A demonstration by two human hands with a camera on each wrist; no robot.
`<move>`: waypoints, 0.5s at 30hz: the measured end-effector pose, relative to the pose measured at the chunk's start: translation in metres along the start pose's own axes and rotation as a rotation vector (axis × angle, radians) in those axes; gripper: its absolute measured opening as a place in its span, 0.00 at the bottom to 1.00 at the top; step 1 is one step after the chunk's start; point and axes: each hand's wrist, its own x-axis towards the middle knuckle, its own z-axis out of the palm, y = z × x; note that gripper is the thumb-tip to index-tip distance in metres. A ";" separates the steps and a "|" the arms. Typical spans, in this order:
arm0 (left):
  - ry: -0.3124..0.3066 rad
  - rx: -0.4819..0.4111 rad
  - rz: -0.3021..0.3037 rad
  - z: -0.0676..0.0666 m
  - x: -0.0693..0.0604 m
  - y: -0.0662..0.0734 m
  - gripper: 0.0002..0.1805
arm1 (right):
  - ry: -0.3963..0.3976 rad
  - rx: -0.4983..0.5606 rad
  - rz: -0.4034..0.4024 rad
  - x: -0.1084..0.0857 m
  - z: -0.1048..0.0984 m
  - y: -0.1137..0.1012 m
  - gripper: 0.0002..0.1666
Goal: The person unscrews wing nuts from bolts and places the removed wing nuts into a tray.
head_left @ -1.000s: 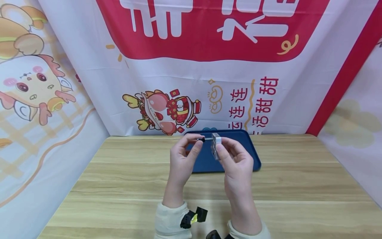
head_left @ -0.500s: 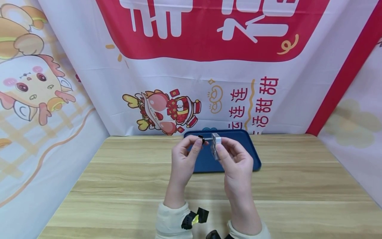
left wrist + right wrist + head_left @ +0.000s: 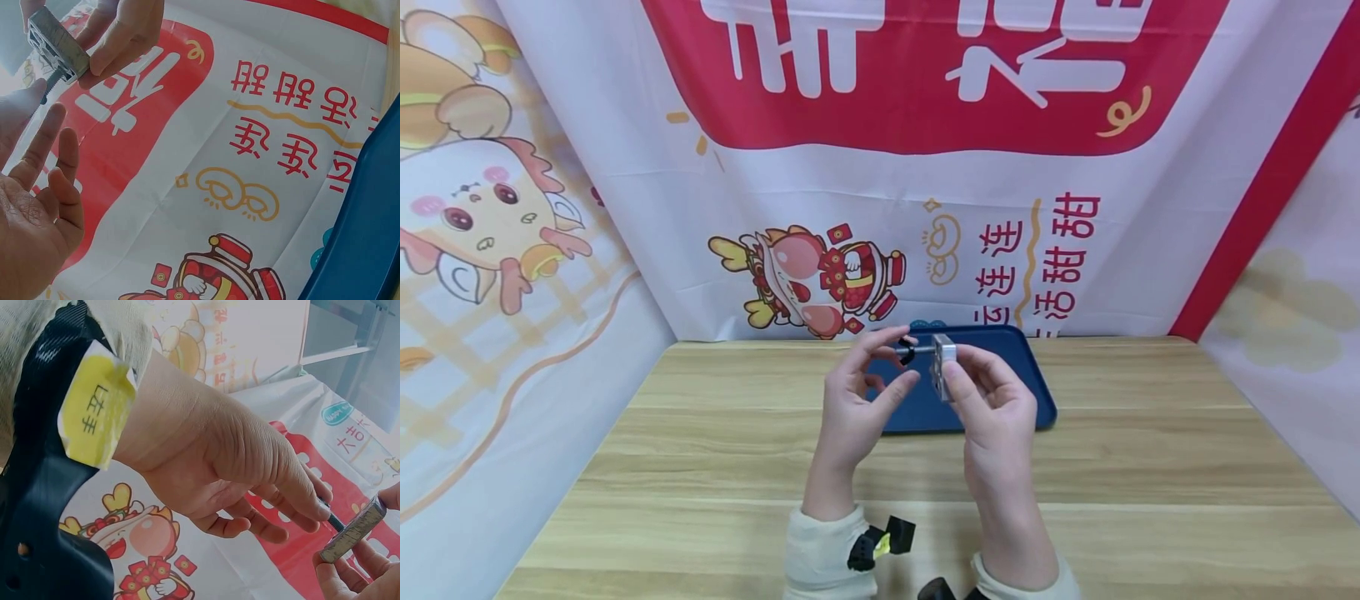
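From where I stand, the person's right hand has a firm grip on a small silvery metal block, pinching it between thumb and fingers up in the air, in front of the blue tray. A threaded screw sticks out of the block's left face, running roughly level, with a black piece near its outer end.

The left hand has its grip loosened: the thumb lies below the black piece, well apart from the forefinger, which arches over it. Whether a fingertip brushes the screw, I can't tell.

The tray lies at the far edge of the wood-grained table, close to a white cloth printed with red lettering and a cartoon figure turned on its side. Round the left cream sleeve runs a black strap bearing a yellow label.
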 end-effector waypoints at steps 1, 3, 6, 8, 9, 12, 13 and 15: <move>0.001 0.007 -0.002 0.000 0.000 0.000 0.24 | 0.000 0.000 0.000 0.000 0.000 0.000 0.14; 0.006 0.020 -0.004 0.001 0.000 0.000 0.22 | 0.000 0.001 0.001 0.000 0.000 -0.001 0.14; 0.015 0.024 -0.012 0.002 -0.001 0.000 0.21 | 0.000 0.002 0.002 0.000 0.000 0.000 0.14; 0.020 0.021 -0.017 0.002 0.000 0.000 0.21 | 0.000 0.003 0.000 0.000 0.000 0.000 0.14; 0.022 0.021 -0.023 0.002 0.000 0.000 0.20 | 0.000 0.004 -0.001 0.000 0.000 0.000 0.14; 0.028 0.013 -0.035 0.003 0.000 0.000 0.20 | 0.001 0.008 -0.007 0.001 -0.001 0.001 0.13; 0.030 0.012 -0.039 0.004 0.000 0.001 0.20 | 0.002 0.008 -0.008 0.001 -0.001 0.001 0.13; 0.035 0.008 -0.046 0.004 0.000 0.001 0.20 | 0.003 0.010 -0.010 0.001 -0.001 0.001 0.13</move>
